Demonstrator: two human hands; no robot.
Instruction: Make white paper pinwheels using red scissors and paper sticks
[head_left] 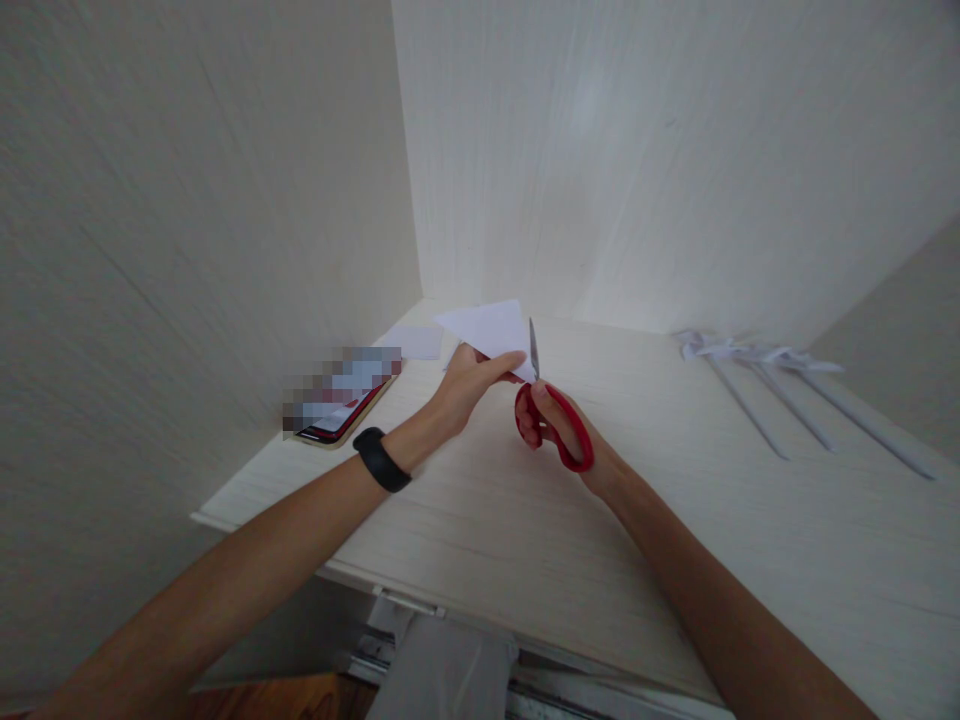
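A folded piece of white paper (487, 328) is pinched between the thumb and fingers of my left hand (469, 382), above the middle of the desk. My right hand (551, 420) grips a pair of scissors (577, 450) by its red handles, with fingers through the loops. The metal blades stand upright along the right edge of the paper, close to my left thumb tip. Whether the blades are cutting into the paper I cannot tell. A black band circles my left wrist.
On the left lies a phone (345, 400), its screen partly pixelated. Behind it is a flat white sheet (416, 342). Several white paper pieces with long thin stems (750, 405) lie at the right. Pale panels enclose the desk (450, 520); its front edge is below my arms.
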